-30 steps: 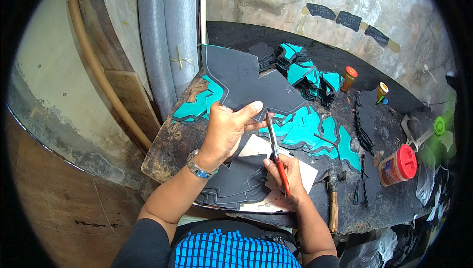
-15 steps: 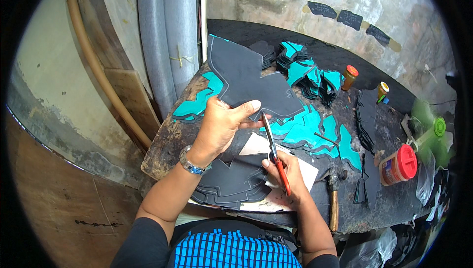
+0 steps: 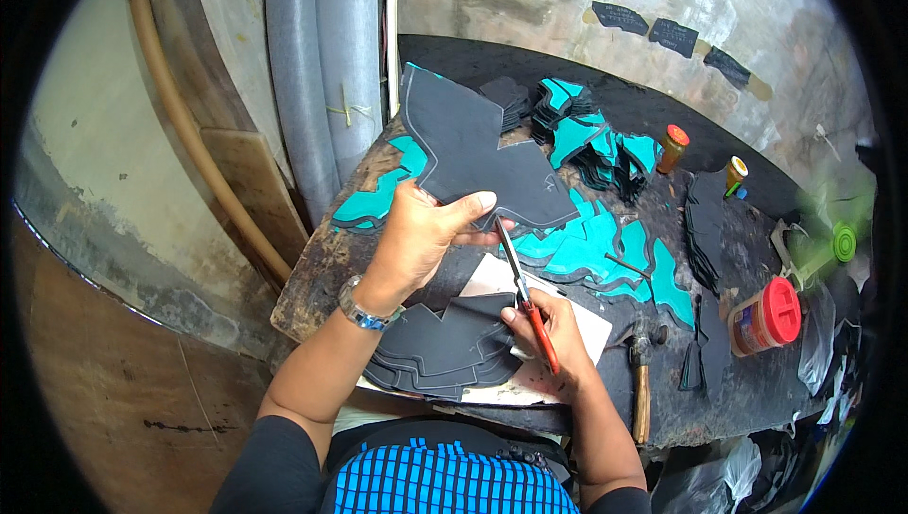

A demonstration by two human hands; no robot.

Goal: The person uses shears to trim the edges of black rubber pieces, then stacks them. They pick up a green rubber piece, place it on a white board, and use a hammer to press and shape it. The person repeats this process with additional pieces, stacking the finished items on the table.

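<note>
Cramped dark workbench [image 3: 312, 278] shoved against a rough concrete wall, grey pipes [image 3: 317, 69] on the left. The left hand [image 3: 421, 235] pinches a big black cut-out sheet [image 3: 473, 150] up over the bench, right above a black stack [image 3: 445, 348]. The right hand [image 3: 553, 334] is closed round red-handled scissors [image 3: 525, 292] touching the sheet's lower edge; teal pieces [image 3: 591, 249], a hammer [image 3: 643, 382] and a red-lidded jar [image 3: 768, 313] sit further right.

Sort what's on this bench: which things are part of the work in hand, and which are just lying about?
In hand:
- dark cut piece, held up in the left hand
- red-handled tool, in the right hand
- stack of dark pieces below

Lying about:
- hammer
- red-lidded jar
- orange-capped bottle
- teal pieces
</note>
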